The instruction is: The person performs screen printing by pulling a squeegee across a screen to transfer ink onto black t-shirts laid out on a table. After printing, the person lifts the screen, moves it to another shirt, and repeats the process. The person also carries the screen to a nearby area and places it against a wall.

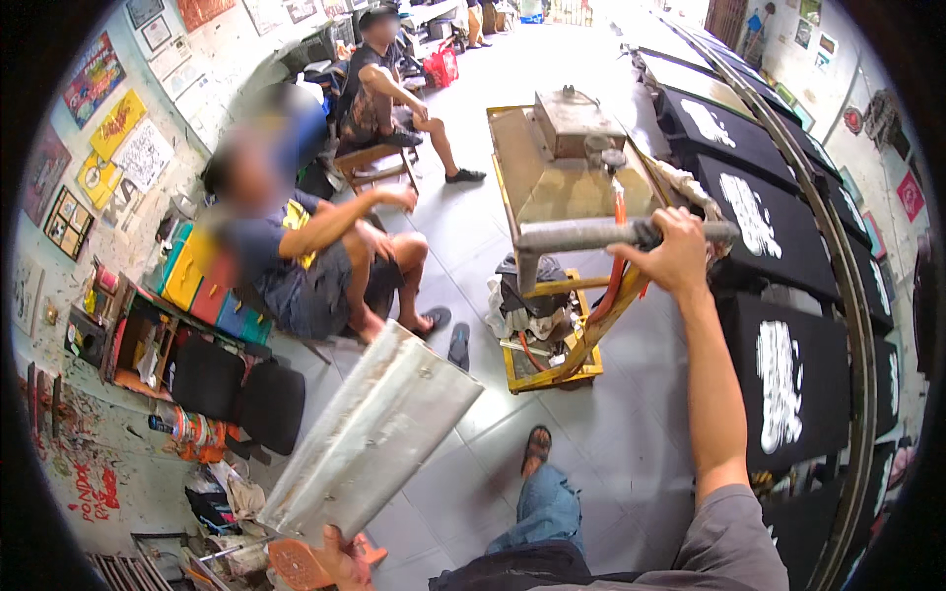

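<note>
My right hand point(668, 251) grips the grey horizontal bar point(581, 233) of a wheeled yellow-framed cart point(581, 360). The cart carries a boxy metal machine point(576, 123) with a red hose, and cloths lie on its lower shelf. My left hand point(340, 559), at the bottom, holds a long, pale metal plate point(374, 428) with bolts along it, tilted upward and away from me.
Two people sit along the left, one person point(305, 251) near a stool and black chair point(266, 404), another point(384, 98) farther back. A long rack of black shirts point(798, 389) with white prints runs along the right. Slippers point(458, 345) lie on the tiled floor point(611, 463).
</note>
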The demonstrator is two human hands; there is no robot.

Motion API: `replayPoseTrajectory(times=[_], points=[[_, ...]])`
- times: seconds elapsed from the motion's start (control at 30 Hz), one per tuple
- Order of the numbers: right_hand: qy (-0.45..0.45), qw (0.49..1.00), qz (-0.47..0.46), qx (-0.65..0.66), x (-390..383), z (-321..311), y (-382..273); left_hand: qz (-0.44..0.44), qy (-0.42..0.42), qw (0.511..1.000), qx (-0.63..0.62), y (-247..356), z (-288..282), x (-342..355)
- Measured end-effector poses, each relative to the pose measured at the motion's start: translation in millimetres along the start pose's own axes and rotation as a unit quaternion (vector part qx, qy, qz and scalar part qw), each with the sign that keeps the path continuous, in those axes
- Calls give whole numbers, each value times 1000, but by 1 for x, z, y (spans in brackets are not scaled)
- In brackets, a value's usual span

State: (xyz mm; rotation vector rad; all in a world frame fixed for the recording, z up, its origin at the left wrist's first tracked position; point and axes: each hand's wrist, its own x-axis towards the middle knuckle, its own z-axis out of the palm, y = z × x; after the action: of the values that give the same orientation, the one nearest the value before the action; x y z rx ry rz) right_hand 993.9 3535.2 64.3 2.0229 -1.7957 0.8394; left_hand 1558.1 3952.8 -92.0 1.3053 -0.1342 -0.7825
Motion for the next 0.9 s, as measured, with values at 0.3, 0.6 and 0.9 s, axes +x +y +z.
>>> replayPoseTrajectory(times=[0.3,0.6,0.9], points=[[96,995,-8,-7,182,143,100,-6,-100,994,49,-21,330,5],[79,996,10,-40,350,239,143,-32,-192,980,45,-85,507,69],[102,995,-2,-1,410,269,139,-34,-201,979,-8,-95,637,121]])
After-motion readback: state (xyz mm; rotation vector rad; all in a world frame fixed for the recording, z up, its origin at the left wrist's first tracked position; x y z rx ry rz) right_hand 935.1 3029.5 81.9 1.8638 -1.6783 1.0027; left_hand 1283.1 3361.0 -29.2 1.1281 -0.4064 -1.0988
